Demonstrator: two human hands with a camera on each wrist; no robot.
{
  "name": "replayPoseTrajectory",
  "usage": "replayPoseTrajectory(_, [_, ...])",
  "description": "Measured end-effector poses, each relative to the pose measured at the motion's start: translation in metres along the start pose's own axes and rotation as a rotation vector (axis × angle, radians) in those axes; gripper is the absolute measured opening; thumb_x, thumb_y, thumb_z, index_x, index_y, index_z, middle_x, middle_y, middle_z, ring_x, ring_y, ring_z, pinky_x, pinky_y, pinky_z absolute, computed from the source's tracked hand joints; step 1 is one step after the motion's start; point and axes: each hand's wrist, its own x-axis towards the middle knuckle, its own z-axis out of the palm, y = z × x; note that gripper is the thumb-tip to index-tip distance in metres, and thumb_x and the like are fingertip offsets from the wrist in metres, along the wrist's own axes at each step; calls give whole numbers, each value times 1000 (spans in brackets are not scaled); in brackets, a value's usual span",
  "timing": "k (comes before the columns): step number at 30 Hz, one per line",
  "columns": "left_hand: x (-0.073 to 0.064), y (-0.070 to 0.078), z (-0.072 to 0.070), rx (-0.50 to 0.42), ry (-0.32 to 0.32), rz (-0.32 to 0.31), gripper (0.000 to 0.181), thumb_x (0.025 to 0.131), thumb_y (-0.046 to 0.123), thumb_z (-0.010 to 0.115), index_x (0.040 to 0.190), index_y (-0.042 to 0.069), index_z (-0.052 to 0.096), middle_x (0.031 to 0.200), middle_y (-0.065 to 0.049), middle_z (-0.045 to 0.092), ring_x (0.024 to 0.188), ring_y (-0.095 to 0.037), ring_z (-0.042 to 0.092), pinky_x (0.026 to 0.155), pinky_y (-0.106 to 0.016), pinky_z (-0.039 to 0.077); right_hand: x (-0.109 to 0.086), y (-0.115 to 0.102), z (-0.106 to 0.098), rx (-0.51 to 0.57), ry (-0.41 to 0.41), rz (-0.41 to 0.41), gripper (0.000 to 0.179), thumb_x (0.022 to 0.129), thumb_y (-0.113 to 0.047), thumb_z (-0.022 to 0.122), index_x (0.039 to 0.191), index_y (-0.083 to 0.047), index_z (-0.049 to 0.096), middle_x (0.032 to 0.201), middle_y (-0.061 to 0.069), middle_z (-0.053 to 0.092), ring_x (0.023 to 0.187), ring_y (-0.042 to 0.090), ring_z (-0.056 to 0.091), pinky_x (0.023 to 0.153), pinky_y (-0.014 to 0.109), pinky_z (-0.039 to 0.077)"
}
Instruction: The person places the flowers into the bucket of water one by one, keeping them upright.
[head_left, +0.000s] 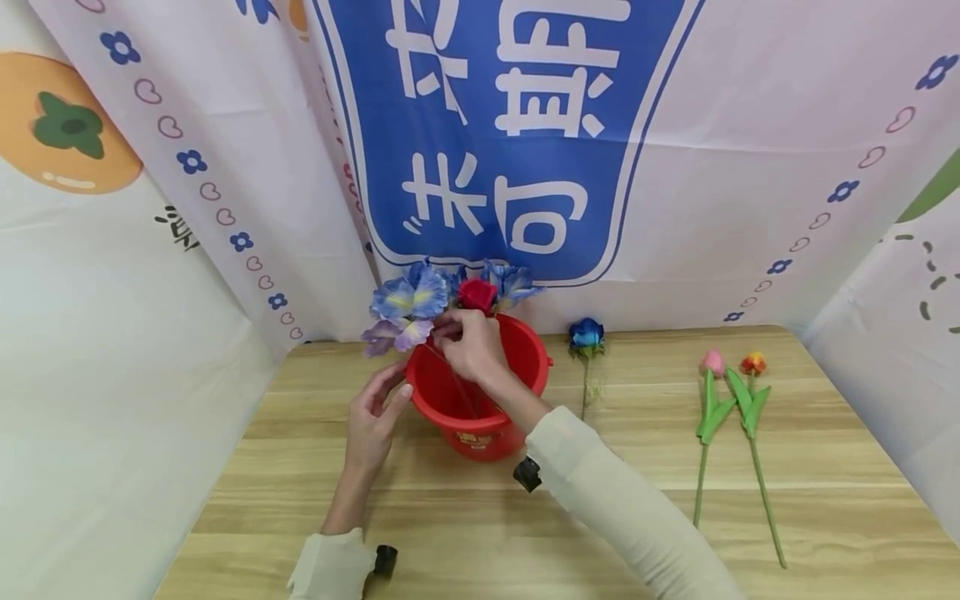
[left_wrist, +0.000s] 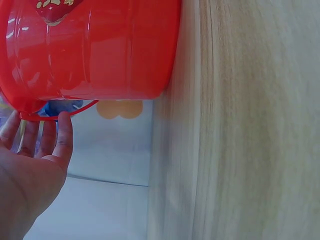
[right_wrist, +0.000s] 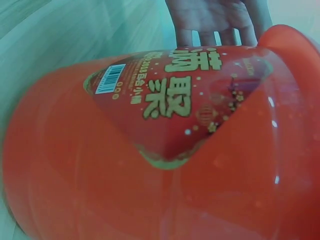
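A red plastic bucket point(head_left: 480, 442) stands upright on the table. My right hand point(head_left: 472, 343) is over its mouth, fingertips bent in at the stem of a blue-purple artificial iris point(head_left: 410, 300); the exact grip is partly hidden. A thin stem slants down inside the bucket. Just behind that hand, a red rose point(head_left: 477, 294) and more blue petals point(head_left: 510, 283) stick up at the far rim. My left hand point(head_left: 372, 421) touches the bucket's left rim. In the left wrist view its fingers point(left_wrist: 63, 137) are nearly straight against the bucket's thin handle point(left_wrist: 82, 109).
A blue rose point(head_left: 587, 333) lies right of the bucket. Farther right lie a pink tulip point(head_left: 713, 363) and an orange-red tulip point(head_left: 753, 364) with long green stems. A printed cloth point(head_left: 697, 208) hangs behind the wooden table point(head_left: 630, 492). The bucket's label point(right_wrist: 170, 110) fills the right wrist view.
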Motion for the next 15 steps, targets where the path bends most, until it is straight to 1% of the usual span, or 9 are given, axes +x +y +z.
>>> replayPoseTrajectory(3, [-1, 0, 0, -4, -4, -5, 38, 100, -7, 65, 138, -13, 63, 136, -1, 67, 128, -7, 67, 104, -19, 59, -3, 1, -3, 2, -2, 9, 19, 98, -8, 74, 115, -12, 82, 106, 4, 84, 104, 21, 79, 92, 38, 68])
replayPoseTrajectory(9, [-1, 1, 1, -17, -15, -8, 38, 101, -6, 65, 138, -12, 63, 136, -1, 67, 129, -8, 66, 104, -20, 59, -8, 3, -10, 57, -8, 29, 23, 97, -8, 76, 120, -9, 79, 108, 7, 83, 98, 22, 81, 83, 36, 69])
replayPoseTrajectory(15, [0, 1, 1, -20, -10, -8, 38, 100, -7, 65, 138, -12, 63, 135, 0, 68, 129, -8, 66, 103, -20, 60, -11, 5, -13, 90, -10, 36, 24, 97, -9, 78, 121, -8, 78, 108, 8, 83, 94, 21, 81, 76, 32, 69])
